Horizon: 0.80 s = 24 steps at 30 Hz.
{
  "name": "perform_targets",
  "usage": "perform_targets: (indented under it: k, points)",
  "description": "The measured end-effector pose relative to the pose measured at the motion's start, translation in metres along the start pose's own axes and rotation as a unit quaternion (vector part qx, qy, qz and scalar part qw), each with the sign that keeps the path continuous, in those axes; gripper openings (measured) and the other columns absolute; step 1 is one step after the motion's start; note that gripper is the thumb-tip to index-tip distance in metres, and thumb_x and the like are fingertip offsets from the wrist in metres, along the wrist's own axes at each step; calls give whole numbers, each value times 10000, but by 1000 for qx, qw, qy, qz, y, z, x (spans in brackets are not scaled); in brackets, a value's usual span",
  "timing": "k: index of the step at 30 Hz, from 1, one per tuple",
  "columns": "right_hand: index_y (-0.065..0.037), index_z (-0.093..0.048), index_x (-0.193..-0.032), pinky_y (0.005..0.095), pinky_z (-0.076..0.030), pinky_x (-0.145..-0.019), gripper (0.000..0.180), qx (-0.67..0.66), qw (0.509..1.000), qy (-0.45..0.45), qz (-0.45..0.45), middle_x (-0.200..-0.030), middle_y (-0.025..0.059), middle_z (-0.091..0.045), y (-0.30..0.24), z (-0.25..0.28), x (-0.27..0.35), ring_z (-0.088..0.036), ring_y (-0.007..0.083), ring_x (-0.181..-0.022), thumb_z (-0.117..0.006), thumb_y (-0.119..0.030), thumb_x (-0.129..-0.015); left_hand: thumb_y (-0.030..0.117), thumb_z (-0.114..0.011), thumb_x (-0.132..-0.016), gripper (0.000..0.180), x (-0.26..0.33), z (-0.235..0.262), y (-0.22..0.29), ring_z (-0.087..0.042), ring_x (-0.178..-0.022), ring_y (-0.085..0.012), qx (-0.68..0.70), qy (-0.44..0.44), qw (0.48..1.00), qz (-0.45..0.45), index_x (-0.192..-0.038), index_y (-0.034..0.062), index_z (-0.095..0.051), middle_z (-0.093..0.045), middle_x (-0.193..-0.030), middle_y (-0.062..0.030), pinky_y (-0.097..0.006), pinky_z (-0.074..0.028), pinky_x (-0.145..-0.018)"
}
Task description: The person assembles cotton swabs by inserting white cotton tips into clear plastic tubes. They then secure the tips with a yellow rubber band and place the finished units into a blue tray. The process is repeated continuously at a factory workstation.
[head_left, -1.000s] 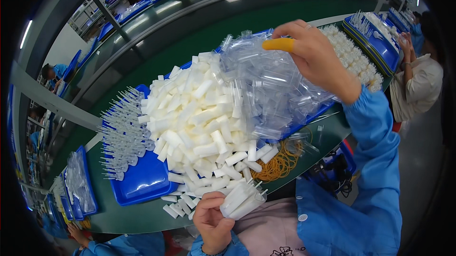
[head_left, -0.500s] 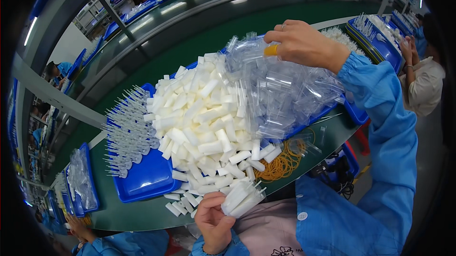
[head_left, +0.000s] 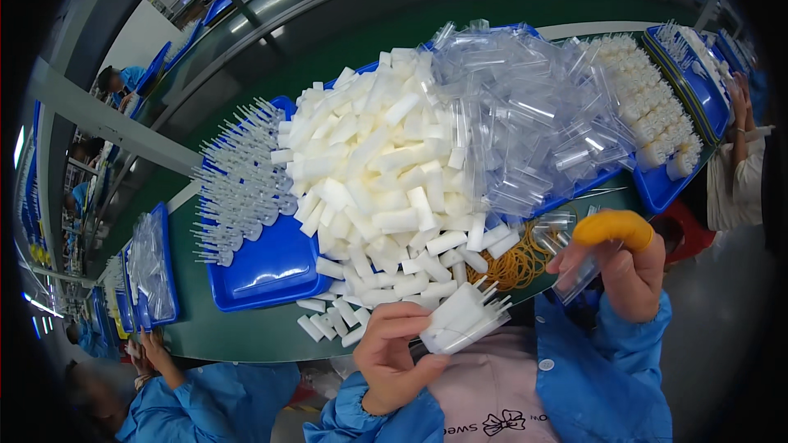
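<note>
My left hand [head_left: 396, 354] is closed around a bundle of clear tubes with white pieces inside [head_left: 461, 321]; thin white stems stick out of its right end. To its right, my right hand [head_left: 628, 266] pinches a clear plastic tube [head_left: 579, 277]. A yellow finger cot [head_left: 614, 229] covers one of its fingers. Beyond the left hand lies a big heap of white foam cylinders [head_left: 369, 172]. Clear plastic tubes [head_left: 533, 114] are piled beside that heap. Between the hands and the piles, orange-brown rubber bands [head_left: 515, 266] lie on the green table [head_left: 238, 340].
A blue tray [head_left: 267, 275] at left carries rows of clear, thin-stemmed parts [head_left: 246, 184]. Another blue tray [head_left: 657, 190] at right holds whitish bundles [head_left: 648, 98]. Tweezers [head_left: 602, 192] lie near the table edge. Co-workers sit at left [head_left: 205, 398] and right [head_left: 739, 172].
My right hand has come down from over the clear tube pile to beside the rubber bands, and a clear tube now shows in it. My left hand still holds its bundle. The view has shifted.
</note>
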State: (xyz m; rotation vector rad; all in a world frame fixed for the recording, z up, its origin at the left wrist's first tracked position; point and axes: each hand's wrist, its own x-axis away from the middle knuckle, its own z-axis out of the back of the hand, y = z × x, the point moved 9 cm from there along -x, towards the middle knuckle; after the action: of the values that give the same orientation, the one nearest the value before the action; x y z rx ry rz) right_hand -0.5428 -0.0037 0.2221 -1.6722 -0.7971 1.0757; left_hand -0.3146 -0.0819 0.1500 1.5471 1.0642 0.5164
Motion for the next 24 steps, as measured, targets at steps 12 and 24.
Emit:
perform_targets:
  k: [12,24]
  points:
    - [28,-528,-1025,313,-505,-761,295,-98,992,67,-45,-899,141,-627,53,-7,18,-623,182,-794,-681,-53,-787,100,-823,-580,432,6,-18,17,-571,-867,-222,-222,-34,968,-117,-946,20,-607,-544,-1009,-164,-328,-471,-767]
    - [33,-564,-1001,341,-490,-800,334,-111,993,51,-8,-894,123,-629,49,-14,24,-623,207,-837,-746,-71,-741,68,-814,-550,545,2,-52,34,-590,-758,-212,-380,-137,904,-139,-1059,7,-630,-529,-951,-127,-291,-494,-617]
